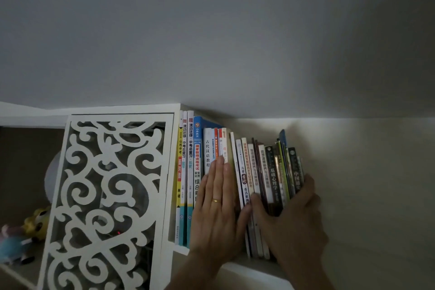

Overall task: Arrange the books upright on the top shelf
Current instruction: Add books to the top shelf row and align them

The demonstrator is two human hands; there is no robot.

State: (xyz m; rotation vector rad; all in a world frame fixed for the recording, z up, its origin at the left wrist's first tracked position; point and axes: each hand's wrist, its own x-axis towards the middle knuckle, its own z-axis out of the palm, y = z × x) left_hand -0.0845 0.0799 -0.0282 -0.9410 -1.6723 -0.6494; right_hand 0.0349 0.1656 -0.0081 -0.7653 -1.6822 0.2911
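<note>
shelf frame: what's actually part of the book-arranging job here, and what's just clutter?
Job:
- row of books standing on the top shelf
- left hand, flat against the spines
- right hand, gripping the right-hand bundle of books

Lying about:
- white carved side panel
- plush toys in the lower-left compartment
- pale round object behind the panel, unclear what

- The books (pixel 235 172) stand in one row on the top shelf (pixel 247 266), spines outward, printed with Chinese titles.
- The tall yellow, teal and blue spines at the left end stand straight, tight against the white carved panel.
- The thinner books on the right lean slightly, with a narrow gap splitting the row mid-way.
- Dark-spined books close the right end, packed together.
</note>
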